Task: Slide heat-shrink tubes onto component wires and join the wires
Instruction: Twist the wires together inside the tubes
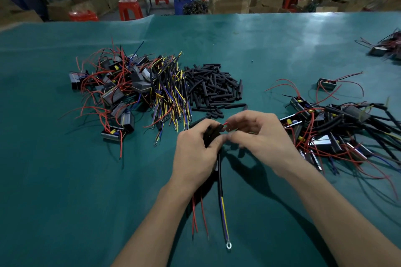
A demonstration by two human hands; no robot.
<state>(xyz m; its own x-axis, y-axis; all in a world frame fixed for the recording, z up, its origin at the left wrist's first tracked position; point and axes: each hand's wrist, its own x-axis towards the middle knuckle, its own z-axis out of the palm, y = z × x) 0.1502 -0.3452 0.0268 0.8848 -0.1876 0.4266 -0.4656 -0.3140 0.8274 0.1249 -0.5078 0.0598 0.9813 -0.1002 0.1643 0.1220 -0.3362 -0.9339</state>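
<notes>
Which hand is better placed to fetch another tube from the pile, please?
Probably the right hand: it only pinches the red wire end, and the heat-shrink tube pile lies just beyond it. The left hand grips the black component and its hanging cable.

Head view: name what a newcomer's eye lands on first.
Both hands meet at centre: the left hand grips a black component, the right hand pinches a red wire at it. Behind lie a pile of black heat-shrink tubes and, left of it, a tangle of components.
</notes>
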